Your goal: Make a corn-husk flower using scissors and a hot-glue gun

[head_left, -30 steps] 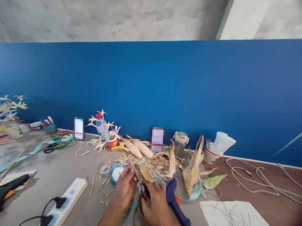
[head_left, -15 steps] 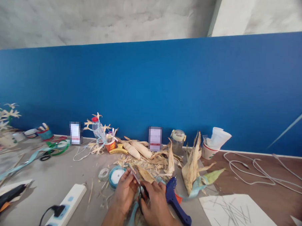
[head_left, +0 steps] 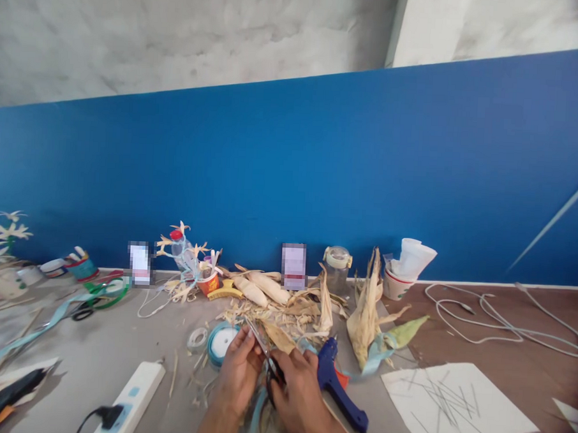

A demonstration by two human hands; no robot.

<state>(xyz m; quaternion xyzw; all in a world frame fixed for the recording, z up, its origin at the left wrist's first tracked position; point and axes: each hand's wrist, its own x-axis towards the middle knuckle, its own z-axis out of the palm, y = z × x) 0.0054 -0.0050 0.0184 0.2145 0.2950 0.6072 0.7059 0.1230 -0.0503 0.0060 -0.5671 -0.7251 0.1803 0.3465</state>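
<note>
Low in the middle of the view, my right hand (head_left: 298,392) grips the black handles of a pair of scissors (head_left: 264,349), whose blades point up and to the left. My left hand (head_left: 237,367) is closed, pinching a thin strip of dry husk at the blade tips. A light blue ribbon (head_left: 256,413) hangs down between my wrists. A heap of dry corn husks (head_left: 289,312) lies just beyond both hands, and a blue ribbon spool (head_left: 220,341) sits by my left hand.
A blue glue gun (head_left: 336,388) lies right of my right hand. A white power strip (head_left: 130,391) and a black glue gun (head_left: 0,402) are at the left. White paper with thin wires (head_left: 453,399), cables (head_left: 495,315), cups (head_left: 401,279), a jar (head_left: 337,266).
The view has tilted and drifted, so the table's things sit slightly lower and further left. My hands keep the same grip on the scissors and husk strip.
</note>
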